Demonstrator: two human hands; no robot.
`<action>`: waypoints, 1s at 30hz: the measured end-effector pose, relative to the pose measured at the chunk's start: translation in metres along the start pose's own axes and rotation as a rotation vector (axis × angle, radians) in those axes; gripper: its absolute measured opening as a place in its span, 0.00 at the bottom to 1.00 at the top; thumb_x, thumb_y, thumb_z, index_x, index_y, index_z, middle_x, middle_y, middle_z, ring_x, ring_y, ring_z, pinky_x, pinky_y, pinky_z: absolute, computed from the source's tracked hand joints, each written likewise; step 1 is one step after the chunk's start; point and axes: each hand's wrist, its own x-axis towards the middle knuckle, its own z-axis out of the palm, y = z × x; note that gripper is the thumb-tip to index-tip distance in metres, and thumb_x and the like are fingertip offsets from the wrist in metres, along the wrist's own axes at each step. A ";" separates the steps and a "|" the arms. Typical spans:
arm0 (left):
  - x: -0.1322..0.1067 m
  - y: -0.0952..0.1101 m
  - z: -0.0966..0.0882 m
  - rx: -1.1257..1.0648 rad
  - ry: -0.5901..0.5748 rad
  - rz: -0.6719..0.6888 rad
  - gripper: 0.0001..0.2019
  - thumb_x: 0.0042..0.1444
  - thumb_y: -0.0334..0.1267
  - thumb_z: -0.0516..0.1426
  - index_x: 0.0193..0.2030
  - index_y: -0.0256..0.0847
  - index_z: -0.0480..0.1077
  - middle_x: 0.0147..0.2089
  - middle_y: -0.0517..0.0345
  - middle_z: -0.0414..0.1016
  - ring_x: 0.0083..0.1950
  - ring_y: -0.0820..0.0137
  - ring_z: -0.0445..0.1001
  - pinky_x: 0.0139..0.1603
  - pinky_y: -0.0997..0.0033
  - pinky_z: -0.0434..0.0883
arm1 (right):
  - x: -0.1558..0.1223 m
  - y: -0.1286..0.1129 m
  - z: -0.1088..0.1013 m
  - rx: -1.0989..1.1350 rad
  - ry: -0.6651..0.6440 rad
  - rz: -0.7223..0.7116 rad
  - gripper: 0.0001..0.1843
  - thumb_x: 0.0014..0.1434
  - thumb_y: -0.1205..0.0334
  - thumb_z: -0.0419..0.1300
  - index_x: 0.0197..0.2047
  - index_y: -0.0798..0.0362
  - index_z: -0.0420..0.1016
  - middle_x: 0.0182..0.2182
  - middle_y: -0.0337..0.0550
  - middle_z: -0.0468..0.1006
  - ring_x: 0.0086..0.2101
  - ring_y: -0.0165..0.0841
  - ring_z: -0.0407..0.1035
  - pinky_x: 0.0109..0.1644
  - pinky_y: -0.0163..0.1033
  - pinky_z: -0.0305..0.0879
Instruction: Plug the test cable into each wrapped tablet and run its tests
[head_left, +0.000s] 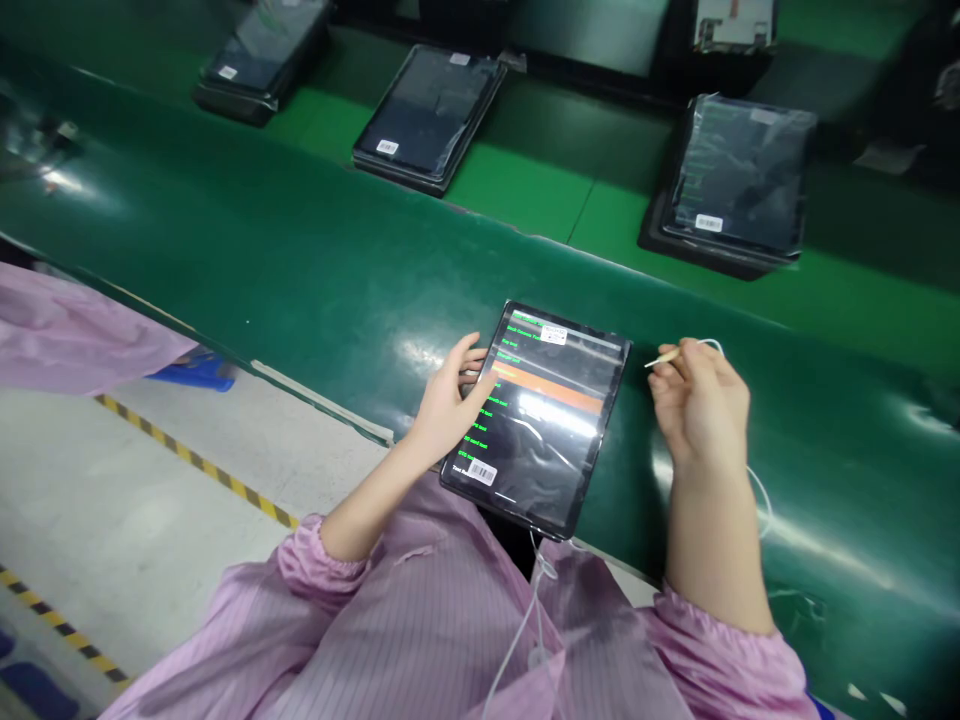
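A tablet (551, 440) in clear film leans over the near edge of the green bench, its screen lit with a list of green text and one orange bar. Its left edge is gripped by my left hand (442, 405), thumb on the screen and fingers behind. To the right of the tablet, apart from it, my right hand (705, 405) pinches a thin cream-coloured plug (666, 357) with a narrow tip. A white cable (763, 505) runs behind that wrist. Another white cord (517, 625) hangs from the tablet's lower edge over my pink-striped smock.
Beyond the bench (322, 260), film-wrapped tablets lie on dark blocks: one at centre (431, 110), one at right (742, 180), one at far left (266, 50). Another person's pink sleeve (82, 330) shows at left. Yellow-black tape (195, 460) marks the floor.
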 end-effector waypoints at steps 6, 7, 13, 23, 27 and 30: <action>-0.065 -0.001 -0.016 0.363 -0.248 0.119 0.59 0.51 0.55 0.68 0.77 0.42 0.33 0.76 0.31 0.49 0.75 0.40 0.54 0.70 0.36 0.61 | 0.024 -0.012 0.013 -0.135 0.002 -0.034 0.10 0.52 0.65 0.71 0.28 0.54 0.73 0.26 0.41 0.78 0.22 0.25 0.71 0.23 0.26 0.68; -0.076 -0.003 -0.017 0.436 -0.262 0.133 0.65 0.46 0.58 0.70 0.77 0.42 0.30 0.76 0.30 0.48 0.75 0.38 0.51 0.70 0.34 0.59 | 0.027 -0.013 0.015 -0.154 0.008 -0.029 0.09 0.52 0.66 0.71 0.28 0.54 0.74 0.26 0.41 0.79 0.22 0.25 0.72 0.24 0.26 0.69; -0.099 -0.018 -0.011 0.661 -0.208 0.173 0.74 0.39 0.58 0.73 0.76 0.40 0.21 0.75 0.27 0.51 0.74 0.37 0.55 0.70 0.33 0.57 | 0.041 -0.006 0.016 -0.257 -0.107 -0.045 0.12 0.50 0.63 0.74 0.27 0.55 0.74 0.23 0.38 0.78 0.21 0.25 0.71 0.25 0.26 0.71; -0.097 -0.021 -0.006 0.723 -0.152 0.258 0.72 0.40 0.64 0.70 0.76 0.37 0.26 0.73 0.24 0.53 0.73 0.37 0.57 0.69 0.33 0.58 | 0.050 -0.005 0.016 -0.302 -0.159 -0.009 0.11 0.52 0.68 0.73 0.26 0.56 0.75 0.22 0.39 0.78 0.20 0.25 0.71 0.23 0.25 0.69; -0.098 -0.022 -0.004 0.744 -0.128 0.260 0.73 0.38 0.63 0.71 0.76 0.36 0.26 0.72 0.23 0.55 0.72 0.36 0.60 0.68 0.33 0.60 | 0.050 -0.009 0.019 -0.378 -0.196 0.022 0.10 0.53 0.74 0.69 0.24 0.58 0.76 0.19 0.39 0.76 0.17 0.23 0.67 0.22 0.25 0.67; -0.098 -0.023 -0.004 0.755 -0.127 0.269 0.75 0.37 0.64 0.72 0.76 0.37 0.25 0.72 0.23 0.56 0.70 0.36 0.62 0.67 0.34 0.62 | 0.051 -0.010 0.020 -0.378 -0.178 0.036 0.10 0.53 0.75 0.68 0.23 0.58 0.76 0.20 0.40 0.77 0.17 0.23 0.68 0.22 0.25 0.67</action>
